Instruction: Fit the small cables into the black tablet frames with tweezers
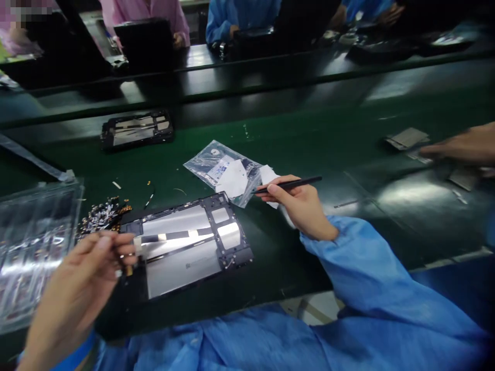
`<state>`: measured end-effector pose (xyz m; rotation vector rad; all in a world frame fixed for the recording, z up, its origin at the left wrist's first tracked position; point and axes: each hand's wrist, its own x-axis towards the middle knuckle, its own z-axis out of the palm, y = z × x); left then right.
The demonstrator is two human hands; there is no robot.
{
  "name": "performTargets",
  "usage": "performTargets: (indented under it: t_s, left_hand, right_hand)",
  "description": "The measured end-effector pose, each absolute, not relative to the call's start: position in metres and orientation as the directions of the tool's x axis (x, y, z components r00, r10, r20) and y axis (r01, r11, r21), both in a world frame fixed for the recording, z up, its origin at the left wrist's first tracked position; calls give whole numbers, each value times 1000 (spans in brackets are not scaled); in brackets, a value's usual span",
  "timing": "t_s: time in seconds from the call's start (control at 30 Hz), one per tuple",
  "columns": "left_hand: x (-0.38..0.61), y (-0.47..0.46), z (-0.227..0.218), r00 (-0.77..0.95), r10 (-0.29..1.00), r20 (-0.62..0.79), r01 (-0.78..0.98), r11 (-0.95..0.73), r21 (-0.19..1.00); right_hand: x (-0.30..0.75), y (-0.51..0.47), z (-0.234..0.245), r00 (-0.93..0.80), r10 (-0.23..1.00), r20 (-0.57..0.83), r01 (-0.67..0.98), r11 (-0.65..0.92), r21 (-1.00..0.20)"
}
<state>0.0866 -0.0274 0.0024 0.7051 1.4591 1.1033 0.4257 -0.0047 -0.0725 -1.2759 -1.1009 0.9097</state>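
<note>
Blue coat (pixel 240 342) along bottom edge. Left hand (pixel 91 263), lower left, at the near-left end of the panel (pixel 181 278); fingers bent, thumb close to them, small parts around the tips; blurred, can't tell if they grip anything. Panel lies flat, lower centre, slightly slanted, black border, silvery inside, dark strip running lengthwise. Clear tray (pixel 23 206) at left edge, rows of compartments. Pile (pixel 101 215) of small metallic parts between tray and panel.

Right hand (pixel 305 206), just right of centre, blue sleeve; fingers clamped on black tool (pixel 297 182), held near level, its left end near the bag (pixel 199 164). Bag is clear plastic, behind the panel, white sheet (pixel 234 178) on it; another white piece (pixel 268 174) beside it, partly behind the hand.

Right edge: another person's hand (pixel 464 144), blurred, by flat grey pieces (pixel 410 138) on the green table (pixel 309 136). Second panel (pixel 135 130), upper left, flat. Top of frame: people in pink (pixel 181 23) and blue (pixel 220 23) sleeves behind dark bins (pixel 147 44).
</note>
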Motion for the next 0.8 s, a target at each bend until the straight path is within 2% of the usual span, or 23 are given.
performTargets:
  t_s: [0.1, 0.17, 0.53, 0.8]
  left_hand:
    - [115, -29, 5, -16, 927, -376, -145, 370, 918]
    - [119, -30, 3, 5, 933, -359, -136, 357, 924]
    - [104, -23, -9, -205, 859, -470, -292, 405, 867]
    - [101, -23, -12, -155, 886, -437, -349, 365, 863]
  right_hand:
    - [417, -4, -67, 289, 945, 153, 80, 136, -988]
    - [420, -2, -70, 345, 920, 185, 110, 156, -982]
    - [440, 0, -101, 354, 920, 167, 247, 80, -966]
    - [436, -3, -92, 364, 921, 136, 189, 69, -979]
